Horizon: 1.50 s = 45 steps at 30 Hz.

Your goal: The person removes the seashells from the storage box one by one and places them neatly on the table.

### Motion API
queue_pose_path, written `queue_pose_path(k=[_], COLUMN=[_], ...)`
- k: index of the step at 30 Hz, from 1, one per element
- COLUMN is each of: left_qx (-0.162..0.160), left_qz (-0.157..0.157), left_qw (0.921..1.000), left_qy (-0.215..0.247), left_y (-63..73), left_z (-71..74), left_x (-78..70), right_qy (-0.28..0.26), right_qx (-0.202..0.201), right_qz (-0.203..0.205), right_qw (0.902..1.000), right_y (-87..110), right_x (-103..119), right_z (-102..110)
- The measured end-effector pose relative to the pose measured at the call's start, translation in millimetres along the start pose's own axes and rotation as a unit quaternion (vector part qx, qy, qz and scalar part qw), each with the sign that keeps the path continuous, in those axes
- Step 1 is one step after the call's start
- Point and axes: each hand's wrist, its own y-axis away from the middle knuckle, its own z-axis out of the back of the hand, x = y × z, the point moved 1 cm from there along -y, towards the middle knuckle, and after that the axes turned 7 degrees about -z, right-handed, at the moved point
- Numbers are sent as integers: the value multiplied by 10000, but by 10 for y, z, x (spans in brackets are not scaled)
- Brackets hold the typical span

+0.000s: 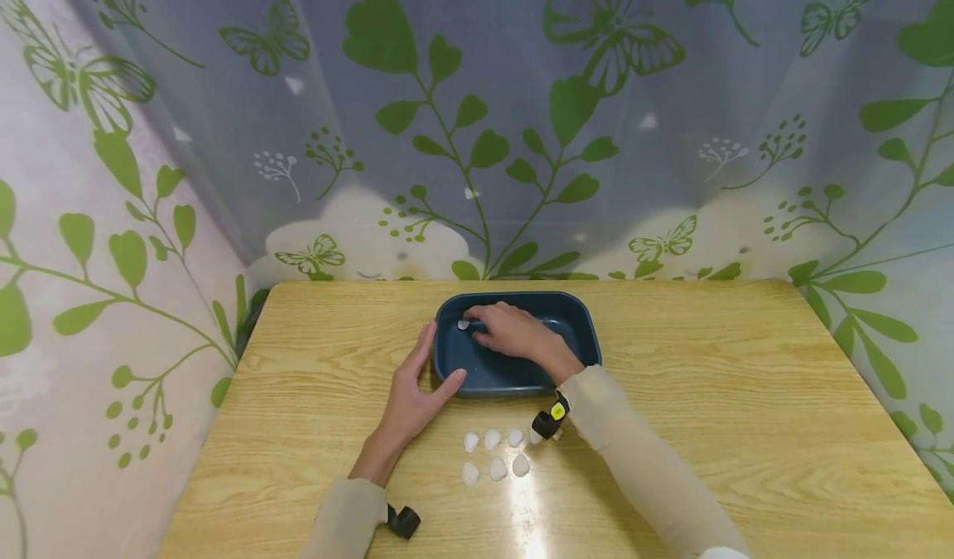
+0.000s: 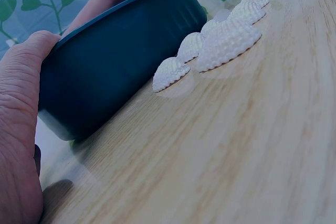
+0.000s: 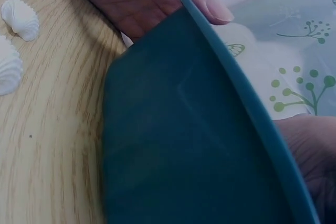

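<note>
A dark blue rectangular plastic basin (image 1: 514, 392) stands on the table. My left hand (image 1: 408, 402) holds its near left corner, the fingers along the left side and the thumb at the front rim. In the left wrist view that thumb (image 2: 44, 45) reaches the rim. My right hand (image 1: 514, 331) is down inside the basin, its fingertips right at a small white seashell (image 1: 464, 325) by the left end; whether they pinch it I cannot tell. Several white ribbed seashells (image 1: 498, 468) lie in two rows on the table in front of the basin.
The wooden table (image 1: 708, 360) extends on both sides of the basin. A curtain (image 1: 492, 128) printed with green leaves and butterflies hangs behind it and at the sides. My right forearm (image 1: 648, 460) passes over the right end of the shell rows, partly hiding them.
</note>
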Motion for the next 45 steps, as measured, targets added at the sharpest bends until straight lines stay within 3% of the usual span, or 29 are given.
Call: queue_pose_path(k=[14, 21, 36, 45], left_qx=[-71, -63, -46, -50], left_qz=[-84, -106, -52, -81], left_qw=[9999, 9999, 10000, 9999], left_qy=[42, 4, 65, 46], left_y=[-3, -8, 5, -1], left_z=[-5, -1, -6, -4], left_x=[1, -13, 2, 5], right_qy=[334, 396, 260, -330], right_qx=[291, 138, 227, 723], right_qz=[-43, 94, -7, 26], right_qw=[9990, 9991, 9994, 9968], right_y=[-67, -82, -46, 12], right_x=[77, 92, 81, 59], right_z=[-57, -63, -29, 5])
